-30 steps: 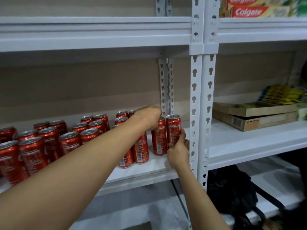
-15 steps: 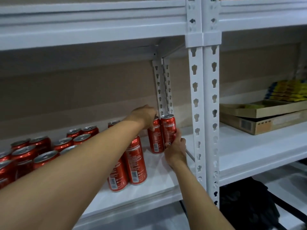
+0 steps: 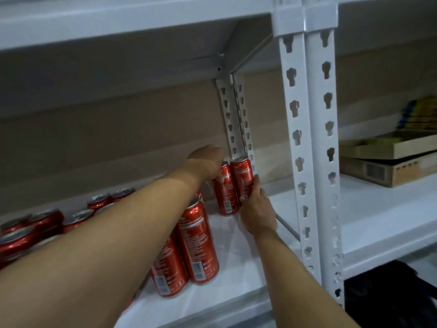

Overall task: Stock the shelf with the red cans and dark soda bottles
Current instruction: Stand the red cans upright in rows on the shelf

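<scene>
Two tall red cans stand side by side at the back right of the white shelf (image 3: pixel 246 287). My left hand (image 3: pixel 208 162) reaches over and grips the left one (image 3: pixel 225 192) near its top. My right hand (image 3: pixel 256 209) holds the right can (image 3: pixel 243 178) from its lower right side. Both cans are upright. Two more red cans (image 3: pixel 198 245) stand closer to the front, partly behind my left forearm. Several red cans (image 3: pixel 21 233) crowd the left part of the shelf. No dark soda bottles are in view.
A white slotted upright post (image 3: pixel 307 150) stands just right of my right hand. Beyond it, the neighbouring shelf carries flat cardboard boxes (image 3: pixel 387 162) and yellow packets (image 3: pixel 418 112). The upper shelf board (image 3: pixel 118 24) hangs overhead. A black bag (image 3: pixel 390 297) lies below right.
Both hands have pushed the two cans deeper toward the back right corner of the shelf. The camera has moved closer and tilted, so the cans on the left slide toward the frame edge.
</scene>
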